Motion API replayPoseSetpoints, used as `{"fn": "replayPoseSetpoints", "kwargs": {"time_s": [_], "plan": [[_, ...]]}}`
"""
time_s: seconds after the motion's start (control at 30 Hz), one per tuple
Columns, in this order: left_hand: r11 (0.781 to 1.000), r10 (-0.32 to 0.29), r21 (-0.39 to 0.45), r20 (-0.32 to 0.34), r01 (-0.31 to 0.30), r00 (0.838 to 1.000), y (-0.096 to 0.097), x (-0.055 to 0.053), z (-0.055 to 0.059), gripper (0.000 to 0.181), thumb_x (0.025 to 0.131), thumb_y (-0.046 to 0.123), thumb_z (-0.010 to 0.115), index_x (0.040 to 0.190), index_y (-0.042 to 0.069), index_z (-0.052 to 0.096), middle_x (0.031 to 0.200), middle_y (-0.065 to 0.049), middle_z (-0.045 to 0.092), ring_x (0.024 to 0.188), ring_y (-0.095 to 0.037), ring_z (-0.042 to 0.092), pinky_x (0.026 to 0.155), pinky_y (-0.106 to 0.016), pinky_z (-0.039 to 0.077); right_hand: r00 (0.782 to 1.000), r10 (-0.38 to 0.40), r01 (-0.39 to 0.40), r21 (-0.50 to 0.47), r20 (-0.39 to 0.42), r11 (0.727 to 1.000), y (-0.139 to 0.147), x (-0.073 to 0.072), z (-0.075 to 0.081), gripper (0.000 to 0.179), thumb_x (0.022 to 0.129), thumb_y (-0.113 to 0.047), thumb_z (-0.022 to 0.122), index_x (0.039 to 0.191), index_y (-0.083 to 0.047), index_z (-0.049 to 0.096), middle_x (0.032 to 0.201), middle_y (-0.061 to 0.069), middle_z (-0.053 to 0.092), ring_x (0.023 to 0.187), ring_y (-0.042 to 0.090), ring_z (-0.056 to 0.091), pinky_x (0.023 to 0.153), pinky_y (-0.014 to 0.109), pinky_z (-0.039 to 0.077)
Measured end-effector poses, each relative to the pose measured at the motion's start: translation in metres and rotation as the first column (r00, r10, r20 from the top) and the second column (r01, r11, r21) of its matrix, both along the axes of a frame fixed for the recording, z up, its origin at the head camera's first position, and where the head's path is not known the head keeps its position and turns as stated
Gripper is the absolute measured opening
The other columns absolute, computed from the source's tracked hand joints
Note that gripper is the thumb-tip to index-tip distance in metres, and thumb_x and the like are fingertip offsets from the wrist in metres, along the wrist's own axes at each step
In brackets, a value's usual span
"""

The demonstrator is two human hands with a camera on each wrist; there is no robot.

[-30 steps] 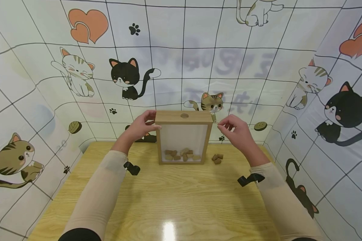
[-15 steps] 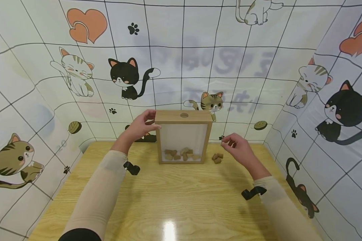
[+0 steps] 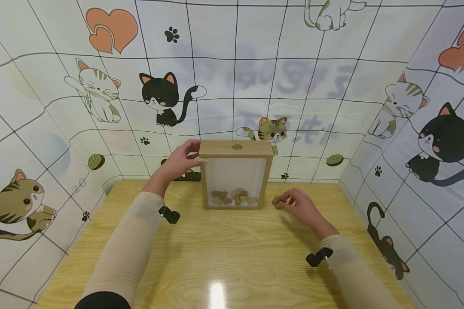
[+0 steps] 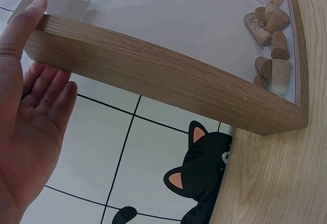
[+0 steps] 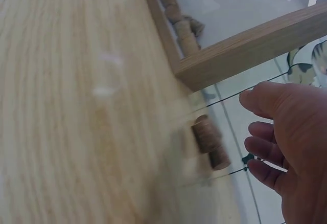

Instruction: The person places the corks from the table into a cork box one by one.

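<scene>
A shallow wooden box (image 3: 220, 150) with a clear front stands upright on the table, a round hole (image 3: 237, 146) in its top. Wine corks (image 4: 280, 45) lie along its bottom, behind the pane. My left hand (image 3: 178, 165) grips the box's upper left edge, thumb at the front and fingers behind. Several loose corks (image 5: 205, 136) lie just right of the box. My right hand (image 3: 301, 209) is down beside them, partly covering them in the head view. In the right wrist view its thumb and loosely bent fingers are apart, with no cork between them.
The wood-grain table (image 3: 216, 249) runs back to a white gridded cloth (image 3: 216, 77) printed with cats, which hangs behind and at both sides. The box stands close to the back cloth.
My right hand has come down from beside the box's upper right corner to the loose corks on the table. The left hand and the box have stayed in place.
</scene>
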State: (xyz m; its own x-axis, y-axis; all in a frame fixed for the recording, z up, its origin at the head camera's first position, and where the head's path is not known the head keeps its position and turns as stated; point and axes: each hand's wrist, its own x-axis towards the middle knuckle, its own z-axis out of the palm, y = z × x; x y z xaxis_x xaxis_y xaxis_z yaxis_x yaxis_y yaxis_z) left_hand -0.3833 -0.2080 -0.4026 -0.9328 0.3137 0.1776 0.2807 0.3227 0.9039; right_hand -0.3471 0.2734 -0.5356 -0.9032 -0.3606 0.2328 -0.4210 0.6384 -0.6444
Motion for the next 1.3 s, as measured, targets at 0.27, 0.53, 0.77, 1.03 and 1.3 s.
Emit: {"fn": "replayPoseSetpoints", "kwargs": {"time_s": [0.27, 0.53, 0.77, 1.03, 1.3], "plan": [[1.000, -0.006, 0.013, -0.002, 0.006, 1.000, -0.001, -0.001, -0.001, 0.083, 0.102, 0.023, 0.085, 0.168, 0.007, 0.037, 0.160, -0.018, 0.049, 0.158, -0.040, 0.041, 0.132, -0.050, 0.037, 1.000, 0.001, -0.001, 0.034, -0.006, 0.999, 0.001, -0.003, -0.021, 0.029, 0.102, -0.002, 0.077, 0.129, 0.004, 0.070, 0.126, 0.022, 0.066, 0.105, 0.037, 0.068, 0.083, 0.050, 0.062], [1.000, -0.004, 0.004, -0.010, 0.004, 1.000, 0.001, -0.001, 0.000, 0.081, 0.102, 0.023, 0.085, 0.167, 0.007, 0.038, 0.158, -0.018, 0.050, 0.157, -0.039, 0.043, 0.132, -0.050, 0.037, 0.999, -0.015, 0.014, 0.025, 0.032, 1.000, 0.004, -0.008, -0.032, 0.021, 0.100, -0.003, 0.080, 0.120, -0.002, 0.072, 0.123, 0.016, 0.067, 0.107, 0.034, 0.069, 0.090, 0.052, 0.062], [1.000, -0.003, 0.008, -0.006, 0.003, 1.000, 0.000, -0.001, -0.001, 0.081, 0.102, 0.023, 0.085, 0.167, 0.007, 0.039, 0.159, -0.018, 0.049, 0.157, -0.039, 0.043, 0.132, -0.050, 0.037, 0.999, -0.020, 0.020, 0.013, 0.045, 1.000, 0.005, -0.010, -0.037, 0.021, 0.100, -0.003, 0.081, 0.119, -0.005, 0.072, 0.122, 0.013, 0.069, 0.105, 0.032, 0.070, 0.089, 0.052, 0.062], [1.000, -0.005, 0.019, -0.008, 0.005, 1.000, 0.001, 0.001, 0.001, 0.080, 0.102, 0.021, 0.085, 0.166, 0.007, 0.039, 0.159, -0.018, 0.049, 0.157, -0.041, 0.043, 0.131, -0.050, 0.038, 0.998, -0.021, 0.021, 0.003, 0.052, 1.000, 0.004, -0.014, -0.041, 0.026, 0.100, -0.001, 0.080, 0.124, -0.003, 0.071, 0.124, 0.015, 0.070, 0.102, 0.030, 0.069, 0.087, 0.048, 0.060], [1.000, -0.005, 0.013, -0.011, 0.005, 1.000, 0.001, 0.001, 0.000, 0.080, 0.102, 0.021, 0.084, 0.167, 0.006, 0.039, 0.158, -0.019, 0.050, 0.157, -0.041, 0.043, 0.132, -0.050, 0.037, 1.000, -0.006, 0.005, 0.041, 0.027, 0.999, 0.001, -0.018, -0.040, 0.024, 0.099, 0.001, 0.078, 0.123, 0.000, 0.072, 0.115, 0.012, 0.071, 0.099, 0.027, 0.066, 0.086, 0.047, 0.058]]}}
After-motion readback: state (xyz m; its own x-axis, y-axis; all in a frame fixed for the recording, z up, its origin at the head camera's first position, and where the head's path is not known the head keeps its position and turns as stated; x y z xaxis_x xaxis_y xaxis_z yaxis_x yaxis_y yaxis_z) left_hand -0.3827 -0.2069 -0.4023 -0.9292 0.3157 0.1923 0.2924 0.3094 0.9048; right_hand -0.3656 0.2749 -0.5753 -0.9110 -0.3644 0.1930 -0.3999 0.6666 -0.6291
